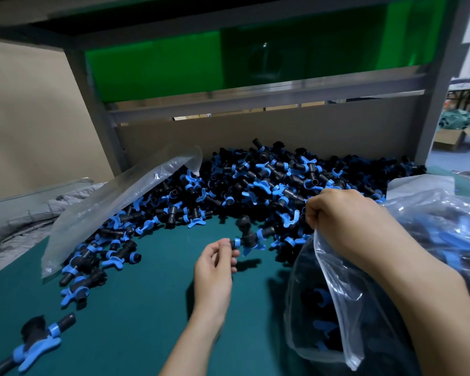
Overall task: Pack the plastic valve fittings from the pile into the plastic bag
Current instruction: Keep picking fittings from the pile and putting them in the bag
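Left hand [215, 263] pinches one valve fitting [246, 240] at frame centre. Right hand [337, 213] grips the plastic bag [334, 316] rim, lower right, beside the pile [255, 183].

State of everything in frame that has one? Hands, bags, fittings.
left hand: pinches one valve fitting by its end.
valve fitting: at the pile's edge, not yet bagged.
right hand: grips the plastic bag by its rim.
plastic bag: partly filled with fittings.
spare bag: empty, lying on the pile.
pile: loose on the green mat.
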A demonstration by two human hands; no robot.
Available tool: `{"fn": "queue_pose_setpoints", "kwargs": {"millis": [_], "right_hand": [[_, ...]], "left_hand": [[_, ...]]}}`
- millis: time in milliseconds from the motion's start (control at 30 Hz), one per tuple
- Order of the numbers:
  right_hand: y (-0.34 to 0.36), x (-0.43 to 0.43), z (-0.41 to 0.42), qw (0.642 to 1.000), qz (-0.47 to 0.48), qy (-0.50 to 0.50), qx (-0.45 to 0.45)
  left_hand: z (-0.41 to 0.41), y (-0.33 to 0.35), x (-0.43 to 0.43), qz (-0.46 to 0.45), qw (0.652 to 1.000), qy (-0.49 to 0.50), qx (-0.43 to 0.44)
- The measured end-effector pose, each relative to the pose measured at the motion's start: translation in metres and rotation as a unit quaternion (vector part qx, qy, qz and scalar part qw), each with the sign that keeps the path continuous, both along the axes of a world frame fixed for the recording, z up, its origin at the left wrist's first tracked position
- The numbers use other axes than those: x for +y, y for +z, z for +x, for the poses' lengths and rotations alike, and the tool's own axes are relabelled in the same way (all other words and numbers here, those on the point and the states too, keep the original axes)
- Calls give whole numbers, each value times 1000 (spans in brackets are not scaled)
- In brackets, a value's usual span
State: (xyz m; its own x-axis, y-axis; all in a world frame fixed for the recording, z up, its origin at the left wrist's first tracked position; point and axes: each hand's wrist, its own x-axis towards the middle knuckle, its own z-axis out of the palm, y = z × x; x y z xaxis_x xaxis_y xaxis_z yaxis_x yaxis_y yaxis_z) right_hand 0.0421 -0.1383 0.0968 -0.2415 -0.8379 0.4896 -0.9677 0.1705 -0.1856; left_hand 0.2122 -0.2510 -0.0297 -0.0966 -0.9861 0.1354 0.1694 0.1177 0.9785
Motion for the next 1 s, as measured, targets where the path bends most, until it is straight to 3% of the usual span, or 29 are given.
{"fn": "queue_pose_setpoints", "kwargs": {"millis": [1000], "right_hand": [[0, 1, 0, 1000, 10, 1, -10]], "left_hand": [[5, -4, 2, -5, 1000, -9, -10]]}}
